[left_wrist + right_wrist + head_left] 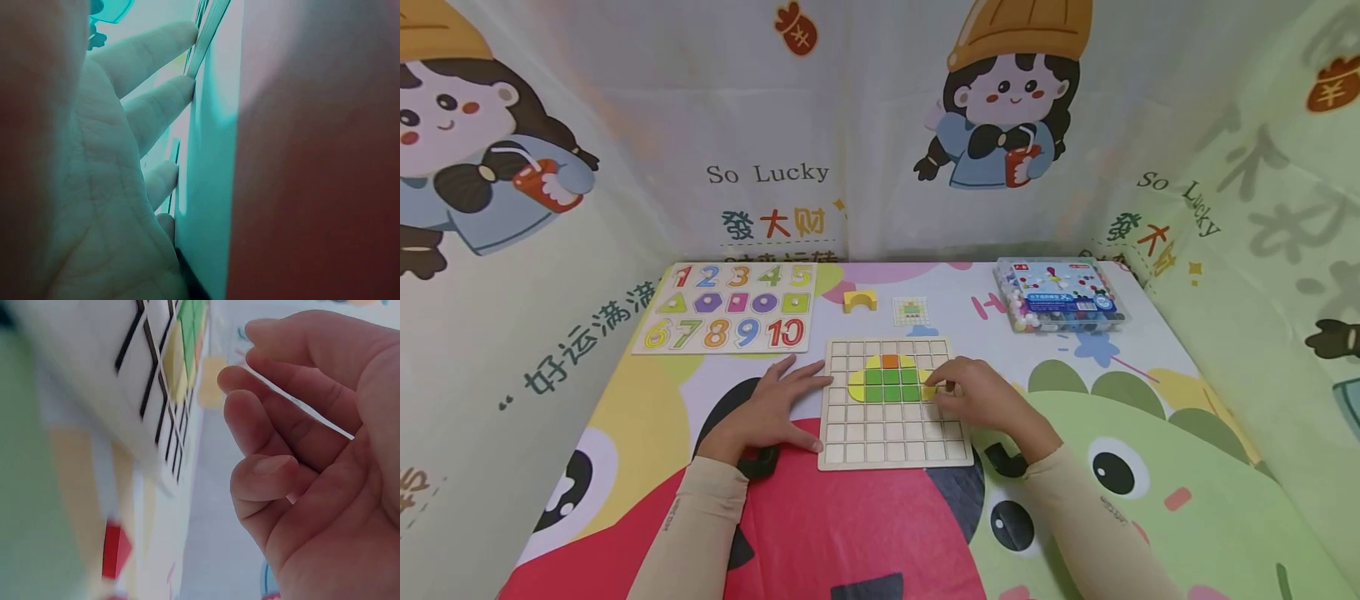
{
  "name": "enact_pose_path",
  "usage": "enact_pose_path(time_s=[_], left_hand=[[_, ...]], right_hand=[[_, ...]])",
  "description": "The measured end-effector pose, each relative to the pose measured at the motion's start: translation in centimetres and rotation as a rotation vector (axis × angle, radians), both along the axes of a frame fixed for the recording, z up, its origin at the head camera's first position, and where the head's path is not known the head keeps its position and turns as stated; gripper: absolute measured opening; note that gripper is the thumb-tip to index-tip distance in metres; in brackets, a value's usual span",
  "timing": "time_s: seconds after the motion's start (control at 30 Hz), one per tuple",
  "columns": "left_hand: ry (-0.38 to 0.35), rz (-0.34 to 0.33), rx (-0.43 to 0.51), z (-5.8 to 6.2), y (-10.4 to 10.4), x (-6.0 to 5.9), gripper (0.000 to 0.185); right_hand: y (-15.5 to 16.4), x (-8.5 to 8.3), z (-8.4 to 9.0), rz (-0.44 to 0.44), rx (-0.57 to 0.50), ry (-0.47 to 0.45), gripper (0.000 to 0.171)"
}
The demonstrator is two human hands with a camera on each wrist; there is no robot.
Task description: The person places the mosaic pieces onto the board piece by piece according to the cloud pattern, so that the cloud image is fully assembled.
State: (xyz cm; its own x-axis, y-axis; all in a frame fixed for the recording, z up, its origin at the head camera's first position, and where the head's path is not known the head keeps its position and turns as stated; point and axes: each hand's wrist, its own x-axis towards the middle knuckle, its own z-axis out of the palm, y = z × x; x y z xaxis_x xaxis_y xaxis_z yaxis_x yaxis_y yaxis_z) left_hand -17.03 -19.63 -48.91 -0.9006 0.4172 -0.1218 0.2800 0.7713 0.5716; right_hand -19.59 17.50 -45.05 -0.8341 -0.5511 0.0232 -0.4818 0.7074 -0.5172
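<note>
A wooden grid board lies on the table between both hands. Green tiles fill its upper middle, with an orange tile on top and yellow tiles at the sides. My left hand lies flat on the table, its straight fingers against the board's left edge. My right hand hovers over the board's right part, next to a yellow tile. In the right wrist view its fingers are loosely curled with nothing seen between them, apart from the board.
A number puzzle board lies at the back left. A yellow arch block and a small pattern card sit behind the grid board. A clear box of beads stands at the back right. Printed cloth walls enclose the table.
</note>
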Motion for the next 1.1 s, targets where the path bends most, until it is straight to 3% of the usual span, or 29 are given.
enact_pose_path(time_s=[0.3,0.5,1.1], left_hand=[[0.000,0.002,-0.005,-0.3,0.0,-0.2,0.107],[-0.012,0.003,0.002,-0.3,-0.1,-0.1,0.108],[0.000,0.000,-0.009,-0.2,0.0,-0.2,0.109]], right_hand=[[4.8,1.1,-0.4,-0.061,-0.084,0.126,0.021],[6.9,0.9,-1.0,-0.117,-0.065,0.090,0.023],[6.9,0.6,-2.4,-0.085,0.045,0.084,0.017]])
